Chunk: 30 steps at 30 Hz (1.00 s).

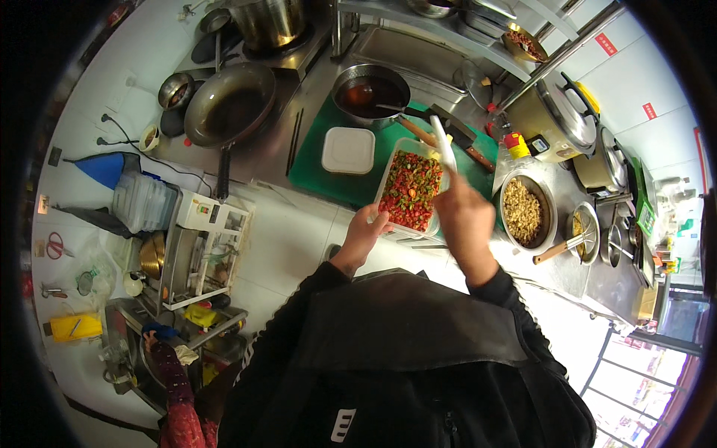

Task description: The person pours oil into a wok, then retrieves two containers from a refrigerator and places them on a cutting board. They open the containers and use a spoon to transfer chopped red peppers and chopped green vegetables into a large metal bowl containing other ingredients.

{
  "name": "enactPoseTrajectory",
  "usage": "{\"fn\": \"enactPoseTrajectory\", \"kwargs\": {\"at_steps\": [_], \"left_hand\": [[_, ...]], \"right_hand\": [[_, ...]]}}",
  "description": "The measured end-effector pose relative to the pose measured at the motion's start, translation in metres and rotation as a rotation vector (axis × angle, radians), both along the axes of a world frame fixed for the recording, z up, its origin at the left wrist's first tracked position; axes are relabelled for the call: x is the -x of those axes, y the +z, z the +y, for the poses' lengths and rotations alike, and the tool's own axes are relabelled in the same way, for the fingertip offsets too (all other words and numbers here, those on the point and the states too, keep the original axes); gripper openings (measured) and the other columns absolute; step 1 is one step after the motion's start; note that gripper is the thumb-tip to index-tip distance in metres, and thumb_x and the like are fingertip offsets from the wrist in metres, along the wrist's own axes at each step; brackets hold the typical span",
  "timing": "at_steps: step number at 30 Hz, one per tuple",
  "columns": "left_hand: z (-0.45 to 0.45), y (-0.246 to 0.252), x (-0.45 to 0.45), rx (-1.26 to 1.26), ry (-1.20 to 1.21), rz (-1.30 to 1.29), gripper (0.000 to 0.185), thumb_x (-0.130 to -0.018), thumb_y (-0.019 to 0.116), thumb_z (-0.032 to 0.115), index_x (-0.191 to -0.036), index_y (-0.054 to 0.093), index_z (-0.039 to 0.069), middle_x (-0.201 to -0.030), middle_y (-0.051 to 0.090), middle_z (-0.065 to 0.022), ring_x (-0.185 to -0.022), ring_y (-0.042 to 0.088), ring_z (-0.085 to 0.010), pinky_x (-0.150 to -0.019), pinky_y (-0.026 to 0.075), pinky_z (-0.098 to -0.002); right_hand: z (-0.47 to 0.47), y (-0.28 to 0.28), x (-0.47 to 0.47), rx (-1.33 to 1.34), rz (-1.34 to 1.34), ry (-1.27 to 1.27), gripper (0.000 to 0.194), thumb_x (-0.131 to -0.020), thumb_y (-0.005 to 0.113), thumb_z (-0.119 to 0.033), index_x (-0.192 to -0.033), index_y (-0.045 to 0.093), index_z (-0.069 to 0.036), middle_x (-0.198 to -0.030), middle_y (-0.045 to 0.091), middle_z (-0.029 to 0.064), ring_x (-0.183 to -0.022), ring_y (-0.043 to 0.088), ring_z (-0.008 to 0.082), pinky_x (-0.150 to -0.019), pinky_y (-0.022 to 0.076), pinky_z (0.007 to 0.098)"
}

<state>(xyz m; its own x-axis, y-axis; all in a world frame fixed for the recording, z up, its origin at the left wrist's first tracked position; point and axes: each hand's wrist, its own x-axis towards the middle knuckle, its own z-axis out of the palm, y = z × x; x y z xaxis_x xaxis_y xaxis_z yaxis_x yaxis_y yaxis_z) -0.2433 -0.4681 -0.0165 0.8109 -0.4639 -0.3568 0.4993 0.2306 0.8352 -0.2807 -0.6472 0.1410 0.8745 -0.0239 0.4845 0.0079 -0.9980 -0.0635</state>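
Note:
My left hand point(361, 232) grips the near left corner of a clear plastic container point(386, 178), its thumb over the rim. Chopped red and green chili peppers point(410, 193) fill the container, which overlaps the near edge of a green cutting board point(313, 151). In my right hand point(465, 215), slightly blurred, is a white utensil point(442, 140) slanting up past the container's right side; what kind it is I cannot tell. A white square lidded box point(348, 150) lies on the board to the left. Beyond the container, a cleaver point(459, 131) and a wooden-handled tool point(417, 132) rest on the board.
A dark pan of brown liquid point(371, 92) stands at the board's back. Left are a wok point(229, 103) and black chopsticks point(295, 143). A metal bowl of chopped food point(524, 210), a wooden-handled strainer point(566, 246) and rice cookers point(554, 120) stand right. Another person's arm point(171, 375) is lower left.

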Motion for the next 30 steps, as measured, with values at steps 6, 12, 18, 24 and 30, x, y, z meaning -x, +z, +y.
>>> {"fn": "enactPoseTrajectory", "kwargs": {"at_steps": [6,12,18,24,30], "left_hand": [[-0.005,-0.003,-0.003,-0.121,0.104,-0.036,0.022,-0.097,0.056,0.008,-0.115,0.048,-0.001,-0.112,0.055,-0.0121,-0.092,0.068,-0.0241,-0.085,0.058,-0.0360],[-0.001,0.019,-0.010,-0.097,0.050,-0.022,0.011,-0.096,0.046,-0.002,-0.099,0.040,0.006,-0.094,0.048,-0.0058,-0.079,0.060,-0.0190,-0.082,0.060,-0.0424],[0.007,0.032,-0.006,-0.123,0.007,0.030,0.010,-0.098,0.046,-0.001,-0.100,0.041,0.007,-0.092,0.049,-0.0050,-0.080,0.062,-0.0213,-0.085,0.058,-0.0441],[0.007,0.025,-0.007,-0.177,0.020,-0.036,0.010,-0.099,0.052,0.004,-0.102,0.042,0.003,-0.114,0.048,-0.0104,-0.093,0.070,-0.0282,-0.086,0.056,-0.0371],[0.014,0.019,-0.010,-0.156,0.010,0.001,0.024,-0.101,0.056,0.009,-0.120,0.048,-0.002,-0.122,0.051,-0.0141,-0.100,0.068,-0.0263,-0.091,0.055,-0.0352]], "right_hand": [[-0.097,0.018,0.034,-0.313,-0.234,-0.312,0.037,-0.083,0.065,-0.004,-0.119,0.068,-0.010,-0.072,0.066,0.0079,-0.061,0.065,0.0166,-0.060,0.0531,0.0301],[-0.136,-0.076,0.064,-0.743,-0.328,-0.445,0.036,-0.087,0.060,-0.003,-0.122,0.066,-0.008,-0.080,0.068,0.0135,-0.067,0.066,0.0214,-0.067,0.0533,0.0320],[-0.151,-0.171,0.063,-0.788,-0.209,-0.562,0.035,-0.094,0.053,-0.004,-0.128,0.058,0.000,-0.114,0.068,0.0212,-0.103,0.067,0.0325,-0.091,0.0510,0.0388],[-0.138,-0.201,0.058,-0.536,-0.059,-0.390,0.054,-0.084,0.058,0.003,-0.137,0.048,0.000,-0.156,0.030,0.0262,-0.139,0.033,0.0473,-0.116,0.0273,0.0498],[-0.121,-0.175,0.054,-0.695,0.072,-0.257,0.043,-0.090,0.059,-0.002,-0.133,0.052,-0.002,-0.132,0.058,0.0218,-0.108,0.062,0.0313,-0.092,0.0488,0.0405]]}}
